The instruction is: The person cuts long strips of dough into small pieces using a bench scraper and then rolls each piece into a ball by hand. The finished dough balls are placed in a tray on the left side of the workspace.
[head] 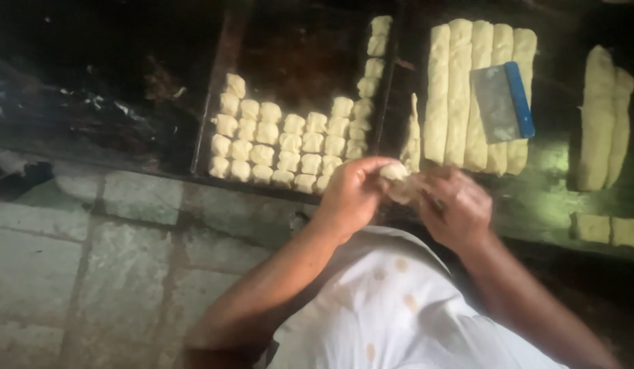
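A dough piece (397, 174) is held pinched between the left hand (353, 193) and right hand (456, 208), just beside the baking tray (206, 109) of cut dough squares (290, 147).

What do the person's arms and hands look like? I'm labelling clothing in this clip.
Both forearms are bare, with no sleeves reaching them. The left hand and right hand wear no gloves; no rings or watch can be made out. The white garment has faint pale round spots.
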